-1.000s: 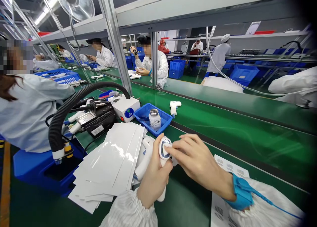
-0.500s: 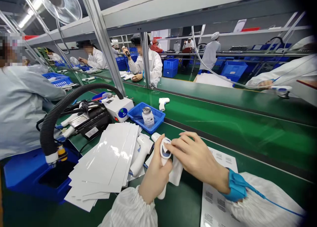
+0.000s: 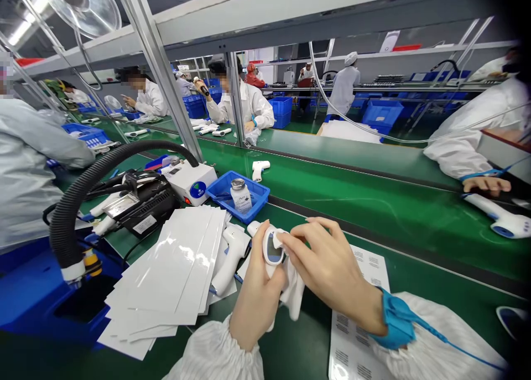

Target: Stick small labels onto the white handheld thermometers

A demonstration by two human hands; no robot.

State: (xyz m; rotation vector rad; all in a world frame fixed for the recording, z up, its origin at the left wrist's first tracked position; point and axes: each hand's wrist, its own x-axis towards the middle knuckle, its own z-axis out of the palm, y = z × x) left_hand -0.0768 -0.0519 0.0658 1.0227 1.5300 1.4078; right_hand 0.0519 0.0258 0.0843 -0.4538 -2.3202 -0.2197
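My left hand (image 3: 258,292) is wrapped round a white infrared thermometer (image 3: 267,261), whose oval dark display faces me; its handle is mostly hidden by my palm. My right hand (image 3: 327,264), with a blue wrist strap (image 3: 396,318), pinches a white cloth (image 3: 292,291). The pinched tip of the cloth touches the display's upper right edge, and the rest hangs down beside the thermometer. Just left of my hands, another white thermometer (image 3: 230,254) lies next to a stack of glossy white sheets (image 3: 170,269).
A blue tray (image 3: 258,208) holds a bottle (image 3: 241,196). Behind it, one thermometer (image 3: 260,170) sits on the green conveyor (image 3: 332,194). A black hose (image 3: 78,197) arches at left. A label sheet (image 3: 344,344) lies under my right forearm. At far right, a co-worker's hand (image 3: 486,185) is near another thermometer (image 3: 498,217).
The cloth tip has moved from across the display to its upper edge, uncovering more of the dark screen. The view has shifted slightly right. The right co-worker's hand has moved nearer the conveyor.
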